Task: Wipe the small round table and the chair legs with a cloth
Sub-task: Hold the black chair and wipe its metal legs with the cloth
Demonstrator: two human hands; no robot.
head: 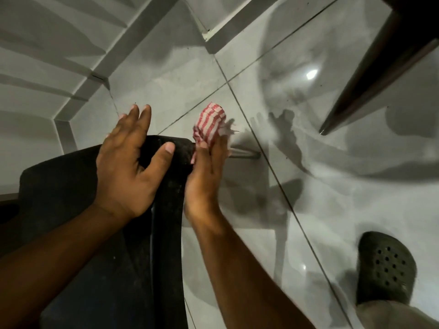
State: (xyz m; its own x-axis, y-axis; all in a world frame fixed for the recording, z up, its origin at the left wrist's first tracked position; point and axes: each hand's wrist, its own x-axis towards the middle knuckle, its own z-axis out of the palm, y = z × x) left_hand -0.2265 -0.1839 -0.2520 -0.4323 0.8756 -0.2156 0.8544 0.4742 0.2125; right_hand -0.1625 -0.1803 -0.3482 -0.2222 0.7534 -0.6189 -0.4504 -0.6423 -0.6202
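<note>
A black plastic chair (71, 186) fills the lower left, seen from above. My left hand (128, 167) rests on its top corner with fingers spread and the thumb hooked over the edge. My right hand (206, 172) presses a bunched red-and-white striped cloth (210, 123) against the chair's right side. Just right of that hand a thin piece of the chair's leg (244, 153) shows near the floor. A dark tapered furniture leg (370, 86), whether table or chair I cannot tell, slants down from the top right.
Glossy grey floor tiles (308, 186) reflect a light. White skirting and stepped wall edges (133, 43) run across the upper left. My foot in a dark perforated clog (384, 267) stands at the lower right.
</note>
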